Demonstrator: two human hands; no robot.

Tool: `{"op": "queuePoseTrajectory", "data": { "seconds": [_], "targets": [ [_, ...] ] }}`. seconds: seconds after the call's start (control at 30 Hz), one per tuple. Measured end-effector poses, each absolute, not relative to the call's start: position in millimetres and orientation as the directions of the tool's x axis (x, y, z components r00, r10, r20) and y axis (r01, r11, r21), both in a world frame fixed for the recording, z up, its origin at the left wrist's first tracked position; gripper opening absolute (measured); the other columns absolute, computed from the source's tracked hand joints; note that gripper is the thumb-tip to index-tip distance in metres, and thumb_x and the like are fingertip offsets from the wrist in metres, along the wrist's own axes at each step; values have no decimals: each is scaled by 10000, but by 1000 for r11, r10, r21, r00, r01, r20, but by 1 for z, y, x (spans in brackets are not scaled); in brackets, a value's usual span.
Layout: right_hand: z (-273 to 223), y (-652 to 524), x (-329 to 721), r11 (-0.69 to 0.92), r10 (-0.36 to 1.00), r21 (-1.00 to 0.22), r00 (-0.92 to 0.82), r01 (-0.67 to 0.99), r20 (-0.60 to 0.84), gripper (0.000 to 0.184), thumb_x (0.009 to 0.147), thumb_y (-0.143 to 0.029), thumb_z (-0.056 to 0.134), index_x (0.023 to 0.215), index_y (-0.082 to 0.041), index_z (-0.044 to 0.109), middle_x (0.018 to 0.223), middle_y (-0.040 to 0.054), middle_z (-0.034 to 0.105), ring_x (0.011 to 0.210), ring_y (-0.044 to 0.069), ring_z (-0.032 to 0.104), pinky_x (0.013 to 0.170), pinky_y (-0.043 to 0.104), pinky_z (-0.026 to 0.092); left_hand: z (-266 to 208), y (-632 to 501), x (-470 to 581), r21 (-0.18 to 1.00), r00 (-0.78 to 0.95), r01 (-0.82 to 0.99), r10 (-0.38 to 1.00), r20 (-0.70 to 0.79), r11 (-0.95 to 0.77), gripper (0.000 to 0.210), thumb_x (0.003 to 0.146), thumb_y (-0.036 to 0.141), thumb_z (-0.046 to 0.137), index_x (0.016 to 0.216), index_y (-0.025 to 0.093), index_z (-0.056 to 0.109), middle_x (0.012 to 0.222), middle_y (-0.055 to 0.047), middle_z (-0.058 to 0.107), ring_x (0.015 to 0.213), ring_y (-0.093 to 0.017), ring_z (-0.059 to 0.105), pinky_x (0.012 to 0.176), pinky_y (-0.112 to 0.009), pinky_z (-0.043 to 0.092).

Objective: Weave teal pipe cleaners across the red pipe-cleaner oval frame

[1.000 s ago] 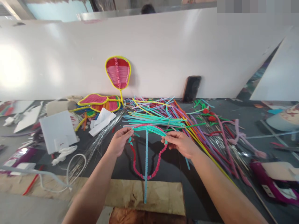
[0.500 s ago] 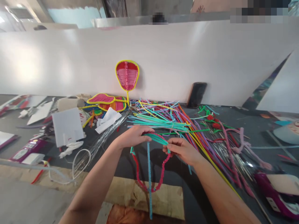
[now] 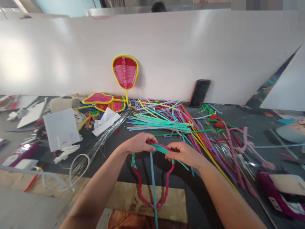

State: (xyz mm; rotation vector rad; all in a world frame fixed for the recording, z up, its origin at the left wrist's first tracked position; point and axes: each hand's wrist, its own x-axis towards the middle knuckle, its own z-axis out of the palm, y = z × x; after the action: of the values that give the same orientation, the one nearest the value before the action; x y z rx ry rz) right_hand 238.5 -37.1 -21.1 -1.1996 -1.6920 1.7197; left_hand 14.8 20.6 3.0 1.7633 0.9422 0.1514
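Note:
Between my hands is a loop of pink-red pipe cleaner (image 3: 167, 183) with a light-blue pipe-cleaner stem (image 3: 153, 178) running down its middle. Teal pipe cleaners (image 3: 160, 149) lie along the loop's top edge. My left hand (image 3: 140, 143) is closed on that edge at the left, thumb below and fingers above. My right hand (image 3: 182, 153) pinches the teal strands at the right, and a loose teal end sticks out below its fingers. A small teal twist hangs at the loop's left side. The fingertips partly hide the top edge.
Behind my hands lies a pile of teal pipe cleaners (image 3: 162, 122), with long coloured ones to the right. A yellow-rimmed pink pipe-cleaner shape (image 3: 125, 71) stands against the white panel (image 3: 166, 47), as does a phone (image 3: 200, 92). Purple glue-gun-like tools (image 3: 274, 194) flank the table.
The teal strands' end now pokes out past my right hand, down to the right. My right fingers have shifted slightly left along the edge. The view has tilted down a little.

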Motion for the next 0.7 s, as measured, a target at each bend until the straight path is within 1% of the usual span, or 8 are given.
{"op": "queuePoseTrajectory", "data": {
  "seconds": [0.07,0.13,0.23,0.4,0.53,0.63,0.7],
  "targets": [
    [-20,-38,239,-99,825,-942,-502,322,-259,243,793,-397,600,811,-157,635,664,-16,585,603,104,490,548,214,344,4,20,16,843,678,527,651,-340,-108,304,699,340,622,929,143,650,754,10,618,665,-117,496,602,-202,365],
    [-19,-38,238,-41,850,-923,-471,383,-233,210,781,-375,609,820,-170,631,642,-36,543,589,98,457,537,211,322,3,20,16,839,687,528,648,-328,-135,315,719,350,604,960,154,660,793,4,632,696,-124,504,630,-206,372],
    [-19,-39,238,13,876,-899,-439,437,-201,190,769,-335,616,889,-189,636,697,-33,561,635,112,478,575,218,349,1,20,15,824,690,541,650,-319,-169,311,726,344,595,968,161,667,802,3,637,708,-127,506,642,-208,370],
    [-19,-40,241,10,862,-898,-458,439,-214,241,764,-300,618,989,-212,623,790,-19,618,715,136,541,638,232,404,-2,23,11,806,664,564,678,-315,-178,288,721,335,591,937,160,668,700,27,579,625,-106,454,568,-195,332],
    [-19,-40,243,39,876,-895,-447,443,-183,211,775,-293,607,970,-218,635,820,-14,641,755,145,565,678,238,418,-1,26,5,818,652,560,681,-335,-134,286,725,334,583,927,152,669,621,44,506,558,-89,395,510,-193,288],
    [-20,-39,244,67,877,-883,-449,465,-170,172,803,-296,571,932,-218,655,790,-14,642,715,139,561,657,238,414,0,28,3,826,669,549,661,-342,-129,297,731,339,579,941,154,678,598,50,482,540,-84,370,496,-195,270],
    [-21,-37,244,53,868,-888,-461,457,-186,173,821,-305,547,908,-212,664,741,-14,626,660,131,546,624,237,412,0,28,2,826,678,546,655,-334,-143,304,734,347,580,950,159,683,593,51,479,535,-83,361,494,-198,262]
  ]
}}
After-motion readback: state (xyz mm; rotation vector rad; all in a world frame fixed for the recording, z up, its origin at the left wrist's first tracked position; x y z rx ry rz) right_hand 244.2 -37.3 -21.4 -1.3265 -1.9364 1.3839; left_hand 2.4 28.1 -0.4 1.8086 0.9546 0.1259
